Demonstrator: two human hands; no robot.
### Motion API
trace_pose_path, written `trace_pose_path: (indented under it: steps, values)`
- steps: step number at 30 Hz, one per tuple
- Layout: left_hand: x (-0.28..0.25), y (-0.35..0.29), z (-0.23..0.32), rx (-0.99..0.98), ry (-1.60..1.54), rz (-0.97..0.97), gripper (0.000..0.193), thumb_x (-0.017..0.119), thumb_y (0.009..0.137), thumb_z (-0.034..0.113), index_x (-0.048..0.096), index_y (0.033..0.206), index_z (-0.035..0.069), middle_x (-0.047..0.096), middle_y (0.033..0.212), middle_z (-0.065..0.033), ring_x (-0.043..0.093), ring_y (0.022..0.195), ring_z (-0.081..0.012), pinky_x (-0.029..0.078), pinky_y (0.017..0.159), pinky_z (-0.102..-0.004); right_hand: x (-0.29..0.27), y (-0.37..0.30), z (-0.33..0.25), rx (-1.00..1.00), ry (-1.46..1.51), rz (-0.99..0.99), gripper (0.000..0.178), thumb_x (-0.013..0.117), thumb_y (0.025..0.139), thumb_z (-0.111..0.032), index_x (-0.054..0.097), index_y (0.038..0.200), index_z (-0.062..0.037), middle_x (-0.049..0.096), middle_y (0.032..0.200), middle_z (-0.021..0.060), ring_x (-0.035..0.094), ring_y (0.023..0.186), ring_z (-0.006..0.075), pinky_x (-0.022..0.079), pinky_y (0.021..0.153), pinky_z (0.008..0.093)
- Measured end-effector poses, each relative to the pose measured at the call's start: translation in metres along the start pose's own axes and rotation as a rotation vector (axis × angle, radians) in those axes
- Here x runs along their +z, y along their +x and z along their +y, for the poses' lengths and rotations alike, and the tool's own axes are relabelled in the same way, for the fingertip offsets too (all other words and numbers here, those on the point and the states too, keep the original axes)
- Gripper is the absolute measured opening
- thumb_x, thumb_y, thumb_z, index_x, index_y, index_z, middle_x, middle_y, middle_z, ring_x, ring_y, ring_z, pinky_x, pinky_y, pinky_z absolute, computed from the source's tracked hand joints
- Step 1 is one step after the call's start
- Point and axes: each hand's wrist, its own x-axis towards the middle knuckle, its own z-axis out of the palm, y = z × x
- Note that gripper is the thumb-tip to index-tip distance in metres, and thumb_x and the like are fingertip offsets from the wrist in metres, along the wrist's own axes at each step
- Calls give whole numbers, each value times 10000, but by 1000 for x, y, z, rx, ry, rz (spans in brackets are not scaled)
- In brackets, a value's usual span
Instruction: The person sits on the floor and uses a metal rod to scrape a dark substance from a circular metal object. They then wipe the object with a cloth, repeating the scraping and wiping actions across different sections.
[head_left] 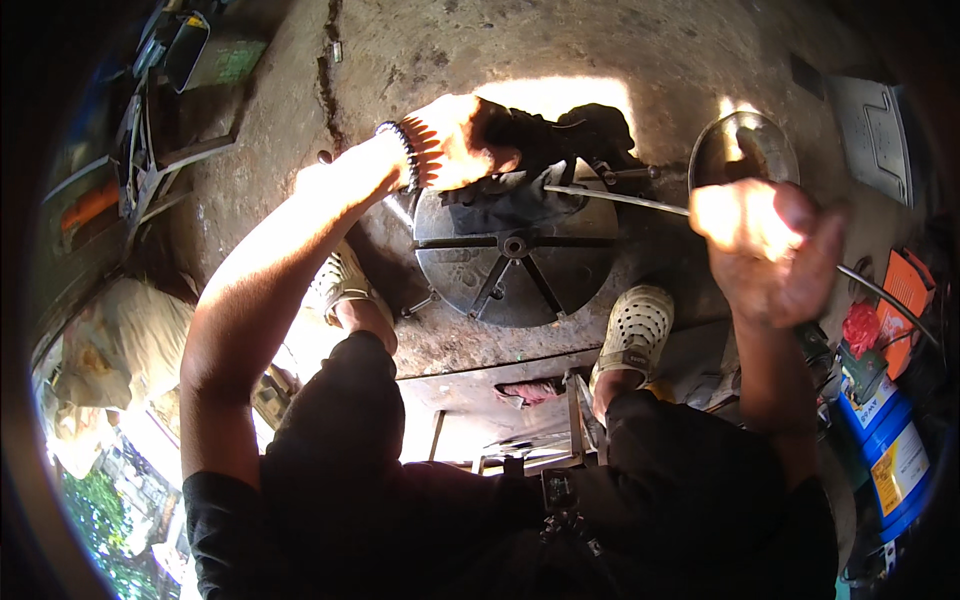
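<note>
My left hand (pixel 462 140), with a beaded bracelet at the wrist, is closed on a dark bundle (pixel 585 135) whose kind I cannot make out; deep shadow hides the fingertips. Under it is a round slotted metal turntable (pixel 520 285) with a central hole. My right hand (pixel 765 245), slightly blurred, is wrapped round a long thin cable (pixel 640 201). One end of this cable reaches left to the dark bundle near my left hand. Its other end curves out past my right hand toward the right side.
A round metal pan (pixel 697 160) lies beyond my right hand, near a grey metal case (pixel 872 135). Blue buckets (pixel 890 450) and an orange item (pixel 903 295) stand at right. A metal rack (pixel 150 165) is at far left. My feet flank the turntable; a reddish rag (pixel 530 393) lies nearer.
</note>
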Motion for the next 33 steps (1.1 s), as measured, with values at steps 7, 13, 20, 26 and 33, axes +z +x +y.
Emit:
trace_pose_path:
  steps: [7,13,20,26,33]
  values:
    - [-3,1,9,-55,-20,-59,408,632,860,194,600,1209,-14,682,1102,-193,658,977,-284,504,915,-348,-2,18,47,106,-285,-123,528,301,1025,-459,365,650,-94,299,566,5,281,524,127,238,525,304]
    - [7,3,-5,63,-24,-12,403,661,839,270,644,1112,-26,693,1020,-206,666,897,-274,516,817,-371,13,92,65,482,-344,31,547,269,1032,-508,306,638,-130,206,518,-30,198,472,117,216,492,294]
    - [6,7,-21,86,-73,4,452,642,878,366,642,1075,-41,688,931,-200,641,820,-279,501,770,-394,0,122,88,548,-333,147,547,345,1010,-532,387,638,-133,313,516,-13,281,407,112,269,409,272]
    - [12,36,-19,121,-84,60,399,651,886,351,647,1029,-21,666,808,-159,586,709,-221,480,687,-364,-11,126,76,543,-419,293,552,347,1006,-528,379,619,-136,309,512,-12,273,404,122,253,401,279]
    - [-9,43,-2,76,-108,294,363,640,864,382,658,953,31,658,735,-123,621,659,-207,502,636,-363,-26,156,34,410,-505,299,584,362,987,-580,367,603,-140,285,495,-10,240,389,126,217,396,282]
